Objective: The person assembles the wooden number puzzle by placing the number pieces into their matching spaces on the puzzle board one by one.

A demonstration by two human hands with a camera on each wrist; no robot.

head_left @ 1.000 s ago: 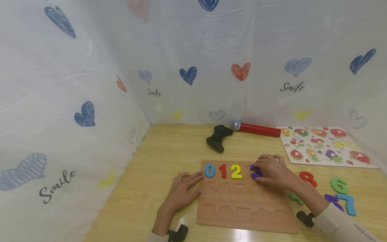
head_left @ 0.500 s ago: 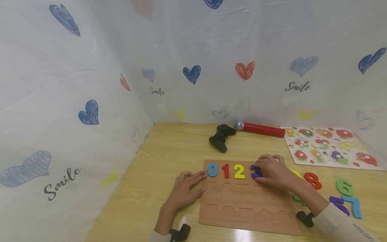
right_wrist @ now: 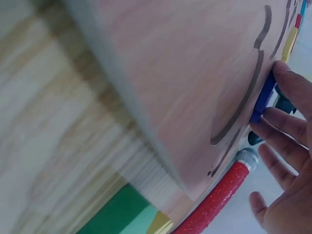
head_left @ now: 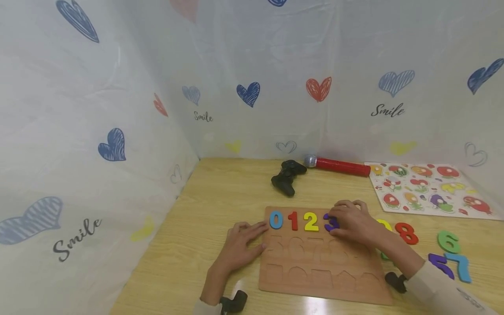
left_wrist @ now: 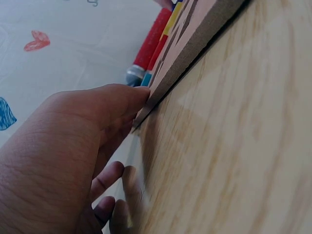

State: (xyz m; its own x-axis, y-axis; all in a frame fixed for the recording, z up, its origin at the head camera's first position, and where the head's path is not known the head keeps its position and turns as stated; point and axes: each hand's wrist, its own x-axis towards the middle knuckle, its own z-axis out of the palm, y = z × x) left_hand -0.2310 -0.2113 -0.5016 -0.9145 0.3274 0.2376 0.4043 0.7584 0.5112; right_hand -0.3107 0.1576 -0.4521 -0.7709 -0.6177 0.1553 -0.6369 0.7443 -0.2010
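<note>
My right hand [head_left: 351, 222] pinches a purple number 3 [head_left: 331, 222] between thumb and fingers at the top row of a wooden number board [head_left: 311, 294]. In the right wrist view, the thumb and two fingertips touch the edges of the number 3 [right_wrist: 263, 96], while the other fingers stay apart from it. A blue 0 [head_left: 276, 219], red 1 [head_left: 293, 221] and yellow 2 [head_left: 311, 222] sit in line to its left. My left hand [head_left: 239, 249] touches the board's left edge with extended fingers and thumb; the thumb lies against the board edge [left_wrist: 187, 58] in the left wrist view.
Right of the board lie a red 8 [head_left: 406, 233], green 6 [head_left: 448, 242], purple 5 [head_left: 441, 265] and blue 7 [head_left: 460, 267]. A yellow number [head_left: 383, 225] is partly hidden by my right arm. Behind are a game controller [head_left: 289, 177], red microphone [head_left: 341, 166] and fruit puzzle board [head_left: 433, 190].
The purple 3 has shifted slightly left, closer to the yellow 2, with my right hand still holding it. My left hand has stayed at the board's edge. The head view has shifted a little.
</note>
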